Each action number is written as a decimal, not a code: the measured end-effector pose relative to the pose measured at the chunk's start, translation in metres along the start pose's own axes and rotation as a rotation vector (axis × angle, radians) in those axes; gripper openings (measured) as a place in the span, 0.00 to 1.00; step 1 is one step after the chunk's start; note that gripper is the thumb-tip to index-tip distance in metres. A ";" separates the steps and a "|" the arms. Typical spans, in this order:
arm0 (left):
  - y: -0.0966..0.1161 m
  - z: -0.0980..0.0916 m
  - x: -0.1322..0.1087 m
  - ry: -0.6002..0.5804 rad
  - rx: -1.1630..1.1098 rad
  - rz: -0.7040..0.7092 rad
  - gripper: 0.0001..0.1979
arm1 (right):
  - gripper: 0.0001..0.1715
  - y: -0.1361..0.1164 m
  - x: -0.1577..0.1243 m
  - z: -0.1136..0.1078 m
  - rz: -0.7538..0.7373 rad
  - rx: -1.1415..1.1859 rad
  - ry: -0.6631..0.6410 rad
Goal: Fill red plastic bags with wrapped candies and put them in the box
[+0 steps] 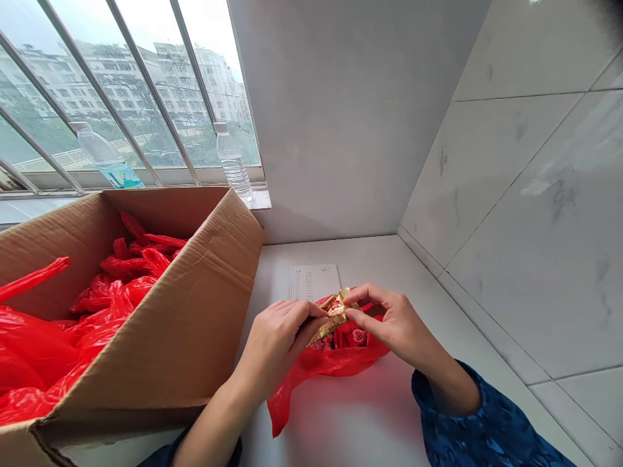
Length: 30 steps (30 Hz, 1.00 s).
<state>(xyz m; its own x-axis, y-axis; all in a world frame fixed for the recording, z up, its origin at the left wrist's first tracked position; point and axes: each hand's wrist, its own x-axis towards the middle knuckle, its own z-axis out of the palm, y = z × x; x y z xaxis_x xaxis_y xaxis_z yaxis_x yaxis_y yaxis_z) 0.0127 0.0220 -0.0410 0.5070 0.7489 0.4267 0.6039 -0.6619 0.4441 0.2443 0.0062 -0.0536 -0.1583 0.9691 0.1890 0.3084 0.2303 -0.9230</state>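
Between my two hands is a small gold foil packet, pinched at its edges. My left hand grips its left side with thumb and forefinger. From the other side, my right hand pinches the upper right part of the foil. Directly beneath lies an open red plastic bag on the white surface. Inside it sit red printed packets, partly covered by the gold one and by my hands. What the gold packet contains is hidden.
A cardboard box full of red plastic bags stands at the left. A printed white sheet lies behind my hands. Two plastic bottles, one tilted and one upright, stand by the barred window. Tiled wall borders the right.
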 end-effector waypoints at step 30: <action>0.007 -0.019 -0.004 0.120 -0.123 -0.022 0.07 | 0.09 -0.004 -0.010 -0.030 -0.501 -0.407 0.130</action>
<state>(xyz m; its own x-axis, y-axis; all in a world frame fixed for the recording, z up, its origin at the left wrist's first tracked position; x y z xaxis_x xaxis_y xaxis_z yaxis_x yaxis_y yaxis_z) 0.0030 0.0142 -0.0242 0.4133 0.7588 0.5034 0.5306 -0.6500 0.5441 0.2730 -0.0015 -0.0416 -0.2682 0.7327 0.6255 0.5609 0.6467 -0.5170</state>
